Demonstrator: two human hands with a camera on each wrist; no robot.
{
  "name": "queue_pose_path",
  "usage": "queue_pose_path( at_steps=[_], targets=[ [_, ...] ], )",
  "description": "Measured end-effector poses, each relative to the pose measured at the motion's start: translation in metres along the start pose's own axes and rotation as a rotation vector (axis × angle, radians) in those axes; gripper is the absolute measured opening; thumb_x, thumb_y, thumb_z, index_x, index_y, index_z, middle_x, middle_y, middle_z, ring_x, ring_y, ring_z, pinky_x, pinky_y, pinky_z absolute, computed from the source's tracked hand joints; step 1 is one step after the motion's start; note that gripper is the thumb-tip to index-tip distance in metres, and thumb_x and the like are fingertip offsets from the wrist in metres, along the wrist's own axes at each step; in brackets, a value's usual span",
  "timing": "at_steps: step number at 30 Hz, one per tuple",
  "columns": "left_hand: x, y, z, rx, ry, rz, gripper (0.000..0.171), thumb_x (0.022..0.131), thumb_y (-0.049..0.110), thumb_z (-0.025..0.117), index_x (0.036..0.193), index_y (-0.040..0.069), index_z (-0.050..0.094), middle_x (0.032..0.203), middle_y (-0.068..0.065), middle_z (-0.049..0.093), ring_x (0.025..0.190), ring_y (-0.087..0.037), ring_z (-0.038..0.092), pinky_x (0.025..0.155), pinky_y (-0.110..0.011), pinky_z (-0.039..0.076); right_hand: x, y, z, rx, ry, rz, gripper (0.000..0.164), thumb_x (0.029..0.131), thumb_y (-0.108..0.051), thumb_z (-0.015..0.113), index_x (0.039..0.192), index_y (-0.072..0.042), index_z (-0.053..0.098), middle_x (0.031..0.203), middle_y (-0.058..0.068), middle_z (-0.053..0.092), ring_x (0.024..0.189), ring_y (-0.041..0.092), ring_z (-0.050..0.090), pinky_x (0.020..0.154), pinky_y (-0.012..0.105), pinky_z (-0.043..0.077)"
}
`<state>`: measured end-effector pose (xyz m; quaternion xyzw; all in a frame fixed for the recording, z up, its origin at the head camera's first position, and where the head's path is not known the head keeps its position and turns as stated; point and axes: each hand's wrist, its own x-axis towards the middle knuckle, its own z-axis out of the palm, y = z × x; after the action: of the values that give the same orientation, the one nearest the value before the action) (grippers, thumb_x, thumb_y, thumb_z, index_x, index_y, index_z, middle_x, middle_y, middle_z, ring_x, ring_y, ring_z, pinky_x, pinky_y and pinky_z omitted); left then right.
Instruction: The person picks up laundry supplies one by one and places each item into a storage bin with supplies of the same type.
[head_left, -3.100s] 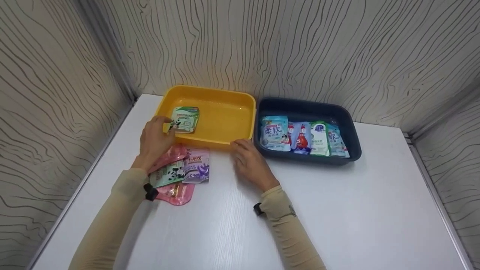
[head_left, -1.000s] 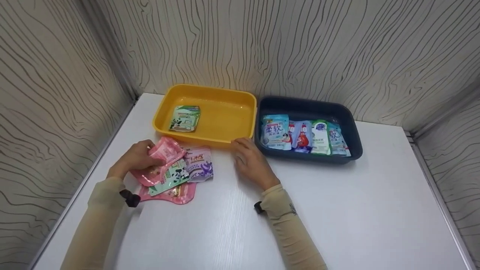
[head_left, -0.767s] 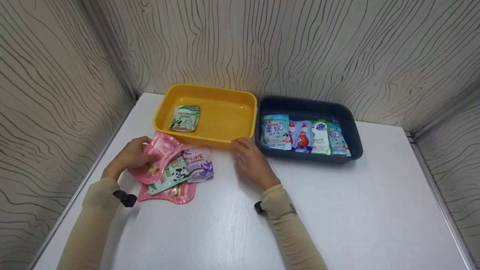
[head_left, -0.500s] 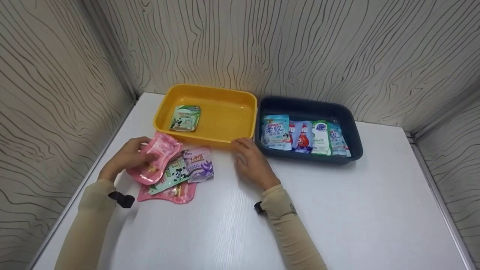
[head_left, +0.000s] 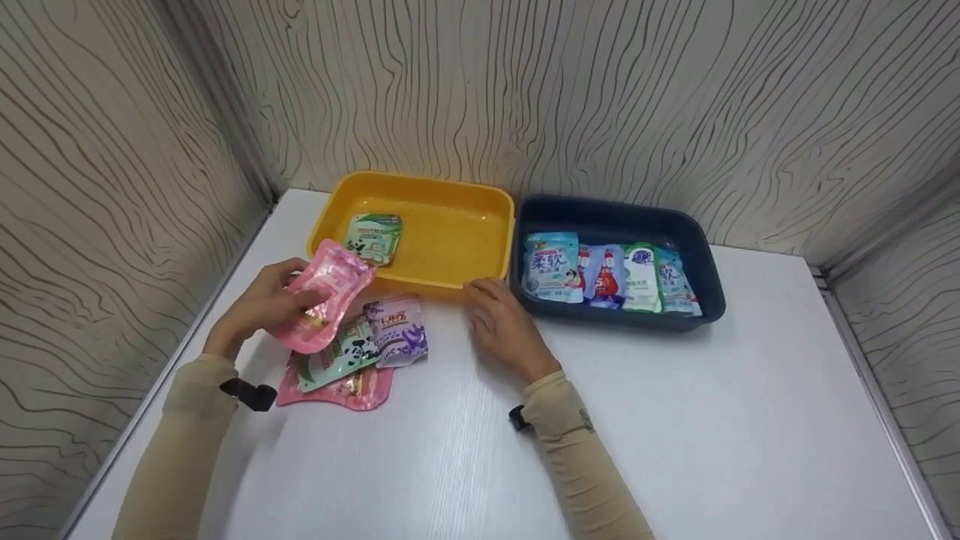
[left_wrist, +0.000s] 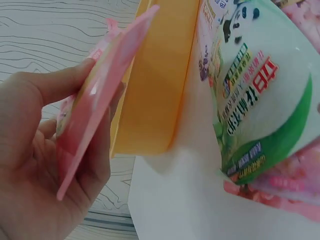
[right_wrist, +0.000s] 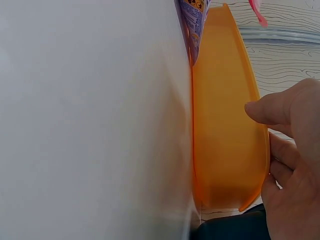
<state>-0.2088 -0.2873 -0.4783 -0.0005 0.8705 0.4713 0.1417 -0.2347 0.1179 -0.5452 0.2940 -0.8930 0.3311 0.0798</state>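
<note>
In the head view, my left grip (head_left: 261, 306), nearly closed, pinches a pink pouch (head_left: 343, 271) above the green packet (head_left: 341, 357), by the near left corner of the yellow tray (head_left: 421, 282). In the left wrist view, it tilts between thumb and fingers; I judge this the lifting step, next calling for clearance over the rim. In the right wrist view, my right grip (right_wrist: 302, 175) loosely clasps the rim.

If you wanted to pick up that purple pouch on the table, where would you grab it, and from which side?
Probably pinch its right edge, coming from the right: the purple pouch lies low with its left side against the green panda pouch, while its right edge sticks out free of the pile.
</note>
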Motion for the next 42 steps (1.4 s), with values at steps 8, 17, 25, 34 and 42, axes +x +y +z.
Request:
queue_pose_path(
  at_steps=[8,17,25,34,42],
  targets=[
    [0.009,0.007,0.013,-0.052,0.039,0.028,0.058,0.099,0.042,0.076,0.142,0.009,0.056,0.122,-0.016,0.065,0.093,-0.033,0.072,0.081,-0.035,0.067,-0.002,0.001,0.001,-0.003,-0.026,0.018,0.049,0.101,-0.007,0.07,0.149,-0.01,0.063,0.152,0.004,0.058,0.146,0.02,0.05,0.127,0.035,0.038],
    [0.027,0.021,0.029,-0.062,0.154,0.088,0.059,0.099,0.041,0.076,0.141,0.004,0.056,0.126,-0.015,0.063,0.101,-0.031,0.068,0.091,-0.031,0.064,-0.001,0.001,-0.002,0.009,-0.032,0.032,0.051,0.102,-0.007,0.069,0.152,-0.007,0.06,0.153,0.005,0.057,0.146,0.022,0.05,0.127,0.036,0.038],
    [0.048,0.033,0.039,-0.109,0.202,0.101,0.053,0.102,0.035,0.073,0.143,0.005,0.058,0.126,-0.014,0.065,0.103,-0.029,0.067,0.091,-0.028,0.063,-0.001,0.001,0.0,0.006,-0.034,0.046,0.051,0.102,-0.009,0.07,0.152,-0.009,0.06,0.153,0.003,0.056,0.147,0.019,0.05,0.127,0.033,0.037],
    [0.067,0.048,0.049,-0.268,0.257,-0.039,0.06,0.103,0.034,0.068,0.152,0.006,0.045,0.133,-0.013,0.06,0.106,-0.026,0.067,0.09,-0.027,0.063,0.0,-0.001,0.002,-0.019,0.001,-0.025,0.05,0.098,-0.002,0.071,0.148,-0.005,0.063,0.148,0.007,0.06,0.141,0.023,0.054,0.125,0.036,0.041],
    [0.087,0.057,0.052,-0.39,0.257,-0.105,0.057,0.104,0.025,0.056,0.156,0.006,0.045,0.138,-0.012,0.059,0.11,-0.022,0.062,0.09,-0.025,0.059,-0.001,-0.001,0.0,-0.025,0.004,-0.026,0.051,0.097,-0.003,0.071,0.147,-0.006,0.063,0.147,0.006,0.06,0.141,0.022,0.054,0.125,0.035,0.042]
  ],
)
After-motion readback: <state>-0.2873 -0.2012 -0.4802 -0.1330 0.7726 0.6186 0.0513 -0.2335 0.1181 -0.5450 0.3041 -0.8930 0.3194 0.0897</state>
